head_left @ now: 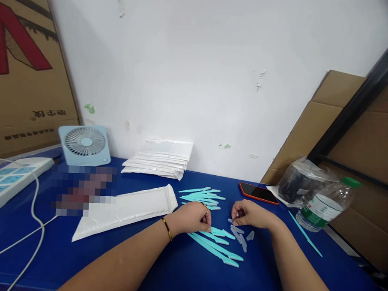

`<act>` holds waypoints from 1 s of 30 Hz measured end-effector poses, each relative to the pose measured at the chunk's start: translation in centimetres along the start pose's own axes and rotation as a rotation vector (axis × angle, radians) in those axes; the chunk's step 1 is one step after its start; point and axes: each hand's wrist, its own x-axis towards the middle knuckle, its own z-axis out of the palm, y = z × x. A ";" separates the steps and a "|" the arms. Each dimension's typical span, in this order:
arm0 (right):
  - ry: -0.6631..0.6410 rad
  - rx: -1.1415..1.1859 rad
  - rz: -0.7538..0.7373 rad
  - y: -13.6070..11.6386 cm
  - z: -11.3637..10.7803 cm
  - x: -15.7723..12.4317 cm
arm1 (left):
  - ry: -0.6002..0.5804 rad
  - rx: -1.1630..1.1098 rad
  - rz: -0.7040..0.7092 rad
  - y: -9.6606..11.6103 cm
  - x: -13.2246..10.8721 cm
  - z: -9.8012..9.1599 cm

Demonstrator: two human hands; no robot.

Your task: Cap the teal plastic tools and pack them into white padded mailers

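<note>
My left hand [194, 217] is closed, thumb and fingertips pinched at an upper turquoise eyebrow razor [226, 234] in the nearer group. Several more razors [213, 248] lie below it, blade ends pointing right. Behind the hand is a second group of turquoise razors [204, 196], partly hidden by it. My right hand [250, 213] is closed in a pinch over a small heap of clear plastic blade caps [238, 238]. One cap [230, 220] shows at its fingertips. A loose cap [250, 236] lies to the right of the heap.
A white padded mailer [127, 209] lies left of the razors, with stacked mailers [161, 157] behind. A fan [84, 145] and power strip [15, 180] stand left. A phone [259, 193], a bottle [326, 207], a bagged dark item [295, 180] and a single razor [306, 234] are right.
</note>
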 end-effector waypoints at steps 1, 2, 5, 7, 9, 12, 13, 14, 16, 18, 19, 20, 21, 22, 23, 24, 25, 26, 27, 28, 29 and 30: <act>0.014 0.006 0.001 -0.1 0.1 0.2 | 0.024 -0.010 -0.026 -0.1 0.1 0.1; 0.030 0.029 0.007 -0.2 0.2 0.3 | 0.060 -0.023 -0.049 -0.2 0.3 0.2; 0.087 0.177 0.016 -0.6 0.1 0.4 | 0.220 -0.052 -0.109 -0.8 0.6 -0.1; 0.111 0.279 -0.010 -1.1 -0.1 0.2 | 0.304 -0.041 -0.134 -1.3 0.6 -0.5; 0.121 0.321 -0.046 -1.7 -0.3 0.0 | 0.344 -0.020 -0.143 -1.7 0.7 -0.8; 0.114 0.334 -0.077 -2.2 -0.4 -0.2 | 0.351 -0.003 -0.151 -2.1 0.7 -1.0; 0.114 0.334 -0.085 -2.2 -0.4 -0.2 | 0.352 -0.001 -0.149 -2.1 0.7 -1.0; 0.116 0.334 -0.093 -2.3 -0.3 -0.1 | 0.354 0.000 -0.146 -2.1 0.7 -1.0; 0.124 0.335 -0.107 -2.2 0.0 0.1 | 0.361 -0.003 -0.137 -2.0 0.7 -1.0; 0.145 0.333 -0.122 -2.3 0.5 0.5 | 0.364 0.000 -0.127 -1.9 0.8 -1.0; 0.162 0.323 -0.131 -2.4 0.9 0.8 | 0.367 0.011 -0.125 -1.8 0.8 -0.9; 0.185 0.304 -0.143 -2.5 1.2 1.2 | 0.372 0.030 -0.125 -1.8 0.9 -0.9; 0.213 0.272 -0.155 -2.7 1.5 1.5 | 0.380 0.057 -0.128 -1.8 1.0 -1.0; 0.249 0.232 -0.167 -2.8 1.7 1.9 | 0.388 0.088 -0.136 -1.9 1.1 -1.0; 0.292 0.188 -0.175 -2.9 1.9 2.2 | 0.399 0.120 -0.150 -1.9 1.1 -1.0; 0.343 0.143 -0.179 -3.0 1.9 2.4 | 0.415 0.148 -0.164 -1.9 1.1 -1.1; 0.395 0.099 -0.180 -2.9 1.8 2.4 | 0.432 0.169 -0.177 -1.9 1.1 -1.2; 0.436 0.058 -0.176 -2.7 1.5 2.2 | 0.445 0.183 -0.184 -1.8 1.0 -1.4; 0.449 0.026 -0.168 -2.5 1.2 1.9 | 0.447 0.187 -0.182 -1.7 0.8 -1.5; 0.425 0.007 -0.151 -2.1 0.8 1.5 | 0.426 0.184 -0.166 -1.5 0.6 -1.7; 0.356 0.000 -0.125 -1.8 0.4 1.0 | 0.379 0.173 -0.138 -1.3 0.3 -1.8; 0.251 0.000 -0.093 -1.4 0.0 0.5 | 0.308 0.156 -0.099 -1.2 0.1 -1.9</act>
